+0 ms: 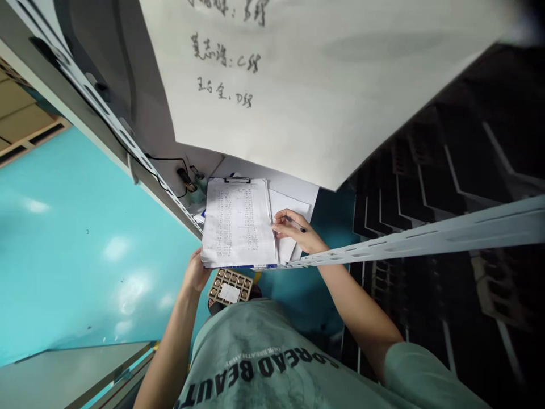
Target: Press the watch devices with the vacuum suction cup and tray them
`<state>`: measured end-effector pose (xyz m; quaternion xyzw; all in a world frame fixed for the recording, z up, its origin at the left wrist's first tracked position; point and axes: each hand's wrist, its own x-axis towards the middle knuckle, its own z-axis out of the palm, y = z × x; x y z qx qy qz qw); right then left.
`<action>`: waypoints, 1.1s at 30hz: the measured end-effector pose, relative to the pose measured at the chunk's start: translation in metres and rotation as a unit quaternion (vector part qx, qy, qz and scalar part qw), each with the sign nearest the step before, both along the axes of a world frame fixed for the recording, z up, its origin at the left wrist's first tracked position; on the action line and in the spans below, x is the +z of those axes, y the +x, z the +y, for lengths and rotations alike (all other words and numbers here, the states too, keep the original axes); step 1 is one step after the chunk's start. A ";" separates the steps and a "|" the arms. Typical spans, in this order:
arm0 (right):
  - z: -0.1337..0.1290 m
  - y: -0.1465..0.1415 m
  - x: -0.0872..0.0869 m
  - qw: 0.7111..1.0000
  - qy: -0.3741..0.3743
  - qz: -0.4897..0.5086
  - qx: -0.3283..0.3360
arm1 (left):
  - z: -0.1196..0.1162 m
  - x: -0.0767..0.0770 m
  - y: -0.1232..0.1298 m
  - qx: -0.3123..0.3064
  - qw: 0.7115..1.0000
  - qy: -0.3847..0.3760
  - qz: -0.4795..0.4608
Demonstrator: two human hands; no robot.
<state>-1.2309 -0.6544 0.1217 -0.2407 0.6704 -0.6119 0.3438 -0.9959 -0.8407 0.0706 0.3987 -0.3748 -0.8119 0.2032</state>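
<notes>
A clipboard (237, 180) with a stack of printed sheets (238, 221) lies on a white shelf, its metal clip at the far end. The top sheet bears columns of small text, too fine to read. My left hand (198, 272) grips the clipboard's near left corner, its fingertips partly hidden beneath. At the sheets' right edge is my right hand (298, 230), fingers bent and touching the paper. A dark pen (302, 230) is tucked in that hand, with only its end showing. More loose white paper (289, 201) lies under and beside the clipboard.
A large handwritten sheet (298, 85) hangs close above. White slotted uprights (426, 233) flank the shelf. Dark racks (426, 170) stand on the right. Below the shelf is a compartmented box (237, 278) with round items. Cables and a green container (200, 183) sit back left.
</notes>
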 end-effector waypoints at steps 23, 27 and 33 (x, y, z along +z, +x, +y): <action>0.005 -0.049 -0.024 0.945 0.086 0.314 -0.040 | 0.051 -0.003 -0.057 0.055 0.991 0.084 0.084; 0.003 -0.045 -0.009 0.946 -0.019 0.320 -0.045 | 0.060 0.005 -0.062 0.027 0.998 0.039 0.040; -0.002 -0.033 -0.012 0.986 -0.019 0.157 0.045 | 0.076 0.010 -0.079 0.047 0.998 -0.003 0.039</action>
